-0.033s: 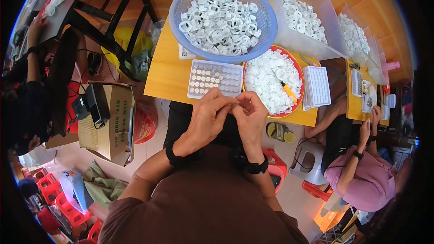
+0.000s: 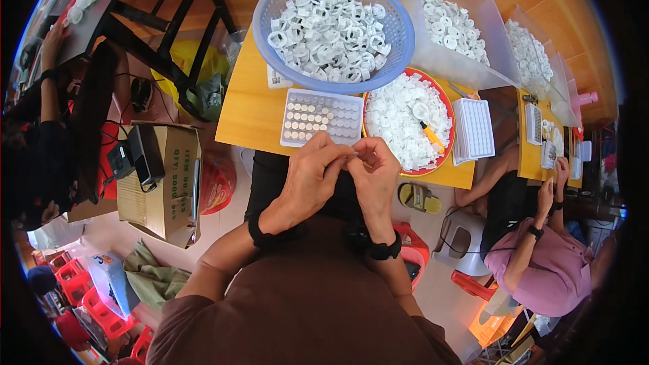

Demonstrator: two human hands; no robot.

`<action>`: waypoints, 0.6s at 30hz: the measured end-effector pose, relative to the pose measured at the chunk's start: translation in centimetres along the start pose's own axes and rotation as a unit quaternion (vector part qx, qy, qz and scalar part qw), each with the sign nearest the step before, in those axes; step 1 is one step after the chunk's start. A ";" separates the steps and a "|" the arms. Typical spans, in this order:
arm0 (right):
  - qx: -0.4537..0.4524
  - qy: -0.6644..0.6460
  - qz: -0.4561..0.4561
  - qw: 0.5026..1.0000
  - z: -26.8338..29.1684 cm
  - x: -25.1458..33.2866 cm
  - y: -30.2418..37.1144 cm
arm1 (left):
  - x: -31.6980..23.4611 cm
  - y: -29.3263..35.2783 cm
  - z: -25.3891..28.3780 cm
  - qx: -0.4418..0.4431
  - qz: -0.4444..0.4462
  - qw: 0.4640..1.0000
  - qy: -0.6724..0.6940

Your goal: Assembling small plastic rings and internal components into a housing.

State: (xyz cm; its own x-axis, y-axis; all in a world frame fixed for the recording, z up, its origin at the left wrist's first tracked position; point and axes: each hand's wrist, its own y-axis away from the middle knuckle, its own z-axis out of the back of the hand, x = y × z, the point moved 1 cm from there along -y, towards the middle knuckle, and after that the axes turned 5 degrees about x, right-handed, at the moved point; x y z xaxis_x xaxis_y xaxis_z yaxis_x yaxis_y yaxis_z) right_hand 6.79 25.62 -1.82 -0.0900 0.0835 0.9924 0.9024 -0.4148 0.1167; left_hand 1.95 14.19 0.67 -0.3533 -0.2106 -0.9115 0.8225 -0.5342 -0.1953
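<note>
My left hand (image 2: 312, 174) and my right hand (image 2: 373, 174) meet in front of my body, at the near edge of the table. Thumbs and fingers of both are pinched together around something tiny and pale, mostly hidden by the fingertips. Just beyond them lies a white tray (image 2: 346, 109) with round pockets; its left part holds several coin-like, pale metallic discs (image 2: 305, 116). To the right of my hands stands a red-rimmed round tray (image 2: 451, 111) heaped with small white plastic parts (image 2: 399, 118). A yellow-handled tool (image 2: 433, 136) rests on that heap.
A blue perforated basket (image 2: 399, 20) of white ring-shaped parts stands behind the tray, beside a clear bin (image 2: 419, 61). Stacked white trays (image 2: 475, 132) sit at the table's right. A cardboard box (image 2: 172, 182) is at left. A person in pink (image 2: 541, 263) works at right.
</note>
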 end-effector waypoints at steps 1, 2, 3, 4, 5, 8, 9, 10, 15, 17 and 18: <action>0.000 0.000 0.000 1.000 0.0 -0.1 0.0 | 0.0 0.1 -0.2 -0.003 -0.002 1.000 -0.007; -0.003 0.006 0.004 1.000 0.0 -0.2 0.0 | 0.0 0.1 -0.3 -0.005 -0.004 1.000 -0.015; -0.006 0.012 0.008 1.000 0.1 -0.3 0.0 | 0.0 0.1 -0.4 -0.005 -0.004 1.000 -0.014; -0.007 0.012 0.008 1.000 0.1 -0.4 0.0 | -0.1 0.1 -0.5 -0.008 -0.002 1.000 -0.016; -0.005 0.039 0.013 0.999 0.2 -0.5 -0.1 | -0.1 0.2 -0.6 -0.011 0.000 1.000 -0.017; -0.010 0.081 0.026 0.996 0.2 -0.4 0.0 | -0.1 0.4 -1.2 -0.027 -0.006 0.999 -0.019; -0.015 0.097 0.034 0.995 0.2 -0.2 0.0 | -0.2 0.4 -1.1 -0.026 -0.006 0.999 -0.019; -0.015 0.097 0.034 0.995 0.3 -0.1 0.1 | -0.3 0.3 -1.1 -0.025 -0.006 1.000 -0.014; 0.063 -0.110 0.020 0.992 1.1 0.9 0.1 | -0.2 -0.4 -0.4 0.004 0.063 0.995 0.077; 0.068 -0.121 0.017 0.990 1.3 1.3 0.3 | 0.6 -0.5 -0.5 0.013 0.109 0.961 0.253; 0.073 -0.133 0.014 0.988 1.3 1.5 0.3 | 0.7 -0.6 -0.5 0.012 0.109 0.961 0.253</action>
State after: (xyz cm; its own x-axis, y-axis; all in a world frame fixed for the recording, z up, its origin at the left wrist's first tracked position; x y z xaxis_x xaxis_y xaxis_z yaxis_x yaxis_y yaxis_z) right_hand 7.51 26.79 -0.34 0.0312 0.3169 0.9479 0.9559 -0.2865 0.0643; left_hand 1.45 14.73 -0.07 0.0929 0.1018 -0.9905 0.8397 -0.5426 0.0230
